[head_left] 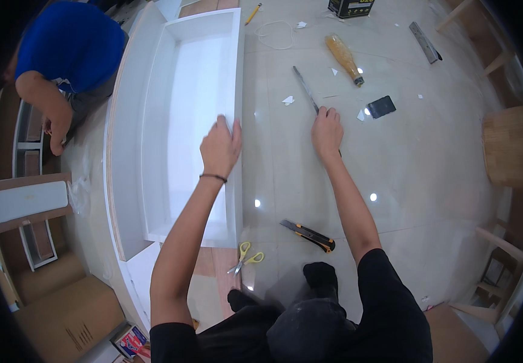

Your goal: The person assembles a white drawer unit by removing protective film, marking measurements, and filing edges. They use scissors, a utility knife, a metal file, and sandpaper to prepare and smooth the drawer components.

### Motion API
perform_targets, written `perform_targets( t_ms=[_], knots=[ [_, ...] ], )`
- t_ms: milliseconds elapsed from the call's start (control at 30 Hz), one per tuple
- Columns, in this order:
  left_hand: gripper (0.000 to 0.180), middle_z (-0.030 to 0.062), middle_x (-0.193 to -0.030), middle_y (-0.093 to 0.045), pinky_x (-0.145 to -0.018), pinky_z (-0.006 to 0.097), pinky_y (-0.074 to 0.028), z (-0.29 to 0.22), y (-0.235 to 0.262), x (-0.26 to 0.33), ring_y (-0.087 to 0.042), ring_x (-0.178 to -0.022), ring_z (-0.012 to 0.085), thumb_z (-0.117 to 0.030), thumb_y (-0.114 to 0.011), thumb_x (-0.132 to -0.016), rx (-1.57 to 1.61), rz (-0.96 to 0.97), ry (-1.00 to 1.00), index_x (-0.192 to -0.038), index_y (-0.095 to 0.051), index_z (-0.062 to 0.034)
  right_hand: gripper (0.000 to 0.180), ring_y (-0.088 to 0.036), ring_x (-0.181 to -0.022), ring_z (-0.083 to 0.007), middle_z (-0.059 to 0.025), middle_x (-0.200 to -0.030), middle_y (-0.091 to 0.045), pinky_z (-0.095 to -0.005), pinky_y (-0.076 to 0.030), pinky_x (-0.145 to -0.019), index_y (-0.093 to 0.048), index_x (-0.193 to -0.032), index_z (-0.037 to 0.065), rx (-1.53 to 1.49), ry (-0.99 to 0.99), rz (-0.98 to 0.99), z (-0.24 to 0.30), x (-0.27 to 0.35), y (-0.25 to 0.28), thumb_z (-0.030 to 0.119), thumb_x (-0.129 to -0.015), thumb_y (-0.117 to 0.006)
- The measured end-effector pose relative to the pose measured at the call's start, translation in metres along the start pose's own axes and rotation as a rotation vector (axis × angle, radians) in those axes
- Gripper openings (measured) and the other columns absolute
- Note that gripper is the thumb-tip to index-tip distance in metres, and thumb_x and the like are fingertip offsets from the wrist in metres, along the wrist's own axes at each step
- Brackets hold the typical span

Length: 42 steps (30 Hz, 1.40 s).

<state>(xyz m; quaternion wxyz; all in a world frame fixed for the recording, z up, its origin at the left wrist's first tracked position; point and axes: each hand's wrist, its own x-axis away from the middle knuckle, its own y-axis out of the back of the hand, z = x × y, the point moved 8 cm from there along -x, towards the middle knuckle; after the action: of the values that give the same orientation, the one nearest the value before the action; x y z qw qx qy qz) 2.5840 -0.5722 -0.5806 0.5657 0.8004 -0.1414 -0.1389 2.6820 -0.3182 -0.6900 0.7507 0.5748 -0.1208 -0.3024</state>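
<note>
A long white open box frame [152, 91], like a shelf carcass, lies flat on the floor. My left hand [220, 147] rests on its right side panel, fingers gripping the top edge. My right hand [326, 132] is on the glossy floor to the right and closes on the near end of a long metal ruler [304, 89] that points away from me. Below my arms my dark trousers and socked foot [320, 275] show.
A black-and-orange utility knife [310, 236] and yellow-handled scissors [244, 257] lie near my feet. A glue bottle [344, 57], a black scraper [381, 106], a white cord and paper scraps lie ahead. A person in blue [68, 54] crouches at left. Cardboard box [71, 317] at lower left.
</note>
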Motion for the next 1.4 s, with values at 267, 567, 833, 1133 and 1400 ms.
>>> perform_targets(
  t_ms=[267,567,833,1133,1400],
  knots=[
    [0.049,0.0196,-0.073,-0.066,-0.06,0.05,-0.05,0.0,-0.005,-0.071,-0.065,-0.07,0.0412,-0.048,-0.051,-0.097,-0.012,-0.056,0.152,-0.082,-0.057,-0.0022,0.026,-0.058,-0.103,-0.033,-0.0164,-0.108,-0.058,-0.0452,-0.052,-0.079,-0.057,-0.115,0.003,-0.092,0.017,-0.053,-0.003,0.009,0.003,0.011,-0.09,-0.059],
    [0.051,0.0286,-0.105,-0.063,-0.083,0.05,-0.05,0.004,-0.02,-0.061,-0.062,-0.097,0.0454,-0.045,-0.043,-0.103,0.18,-0.008,0.002,-0.106,-0.055,0.0044,0.035,-0.055,-0.105,-0.0327,-0.015,-0.111,-0.057,-0.0456,-0.044,-0.088,-0.056,-0.119,0.003,-0.141,0.155,-0.211,0.026,0.045,0.04,0.013,-0.087,-0.063],
    [0.074,0.03,-0.13,-0.058,-0.096,0.043,-0.049,0.037,-0.003,0.093,-0.062,-0.11,0.0414,-0.044,-0.055,-0.1,0.299,0.475,0.012,-0.149,-0.032,0.0064,0.037,-0.055,-0.111,-0.0362,-0.0189,-0.116,-0.057,-0.0479,-0.045,-0.094,-0.06,-0.117,0.003,-0.484,0.354,0.417,0.048,0.257,0.048,0.014,-0.084,-0.069],
    [0.069,0.0178,-0.091,-0.065,-0.082,0.039,-0.046,0.027,0.045,0.216,-0.063,-0.088,0.0296,-0.041,-0.069,-0.089,-0.047,0.454,-0.29,-0.134,-0.05,0.0084,0.067,-0.049,-0.126,-0.0403,-0.0178,-0.15,-0.043,-0.0492,-0.04,-0.109,-0.043,-0.15,0.015,0.212,0.281,-0.128,-0.122,-0.014,0.064,-0.002,-0.085,-0.054],
    [0.083,0.0135,-0.088,-0.065,-0.079,0.038,-0.048,0.039,0.04,0.206,-0.064,-0.082,0.0297,-0.051,-0.076,-0.079,-0.07,0.673,-0.444,-0.136,-0.05,0.0038,0.063,-0.052,-0.119,-0.0338,-0.0147,-0.132,-0.052,-0.0505,-0.044,-0.099,-0.042,-0.148,0.01,0.331,0.422,0.101,-0.184,-0.033,0.061,0.021,-0.089,-0.064]
  ],
)
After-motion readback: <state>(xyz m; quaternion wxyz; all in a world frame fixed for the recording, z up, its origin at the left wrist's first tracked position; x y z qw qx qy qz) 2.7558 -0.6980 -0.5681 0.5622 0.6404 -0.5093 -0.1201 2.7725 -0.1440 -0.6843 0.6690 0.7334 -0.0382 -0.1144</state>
